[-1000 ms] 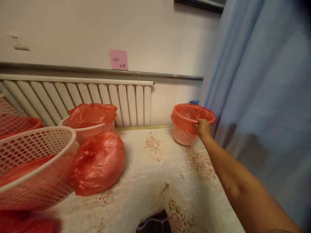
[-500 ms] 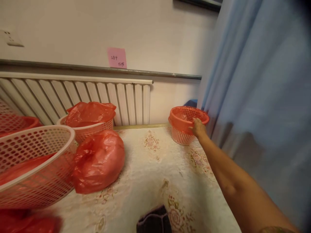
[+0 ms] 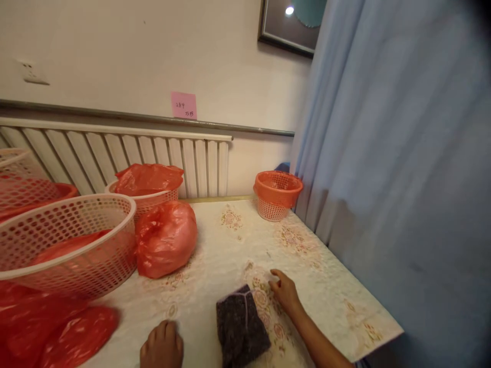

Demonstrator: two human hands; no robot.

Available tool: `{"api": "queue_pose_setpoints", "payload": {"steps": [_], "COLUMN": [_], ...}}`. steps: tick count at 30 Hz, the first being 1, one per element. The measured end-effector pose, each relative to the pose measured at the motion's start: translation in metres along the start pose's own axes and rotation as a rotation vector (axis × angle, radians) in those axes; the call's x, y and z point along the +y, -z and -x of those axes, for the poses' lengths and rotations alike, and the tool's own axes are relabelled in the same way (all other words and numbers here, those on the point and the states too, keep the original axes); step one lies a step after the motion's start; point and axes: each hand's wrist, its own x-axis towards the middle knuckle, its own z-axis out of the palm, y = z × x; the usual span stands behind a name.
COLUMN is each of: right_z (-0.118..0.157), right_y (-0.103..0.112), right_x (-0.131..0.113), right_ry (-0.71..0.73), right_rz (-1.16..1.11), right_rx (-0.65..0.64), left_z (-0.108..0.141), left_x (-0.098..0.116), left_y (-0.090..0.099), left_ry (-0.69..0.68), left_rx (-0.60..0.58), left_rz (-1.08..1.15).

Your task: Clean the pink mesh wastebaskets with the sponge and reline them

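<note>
A folded dark grey cloth [image 3: 241, 327] with a pale seam line lies near the front of the table. My right hand [image 3: 286, 294] hovers just right of it, thumb and fingers apart, holding nothing. To the cloth's left, my left hand [image 3: 161, 346] rests low at the bottom edge with its fingers curled in; nothing shows in it. A small orange-rimmed basket [image 3: 273, 209] stands at the far right corner, beyond both hands.
On the left are a large pink perforated basket [image 3: 126, 225], a stuffed red plastic bag [image 3: 166, 240], a smaller basket [image 3: 153, 200] with red plastic in it, and more red bags [image 3: 84, 332]. A blue curtain [image 3: 368, 179] hangs along the right side. A radiator [image 3: 184, 163] lines the wall.
My right hand has left the rim of the orange basket and come back toward the dark cloth. My left hand has entered at the bottom. The view has tilted and shifted slightly.
</note>
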Motion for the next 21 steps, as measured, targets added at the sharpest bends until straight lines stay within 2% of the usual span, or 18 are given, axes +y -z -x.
{"api": "queue_pose_setpoints", "payload": {"steps": [2,5,9,13,16,21], "right_z": [0.041,0.087,0.125,0.138,0.140,0.142], "right_y": [-0.004,-0.010,-0.019,-0.026,-0.028,-0.029], "right_x": [-0.008,-0.013,-0.010,-0.004,-0.002,0.001], "right_ry": [-0.062,-0.108,0.027,0.113,0.145,0.179], "right_rz": [-0.070,-0.135,-0.051,0.093,0.111,0.138], "right_rx": [-0.015,0.021,0.053,0.080,0.084,0.055], "left_z": [0.002,0.004,0.006,0.009,0.012,0.015], "left_x": [0.003,0.004,0.005,0.006,0.003,-0.014], "left_y": [0.007,0.015,0.024,0.029,0.030,0.036], "left_ry": [-0.005,-0.009,0.002,0.024,0.041,0.018], "left_rx": [0.011,0.019,-0.008,-0.059,-0.101,-0.215], "left_rz": [0.008,0.024,0.059,0.092,0.119,0.209]}}
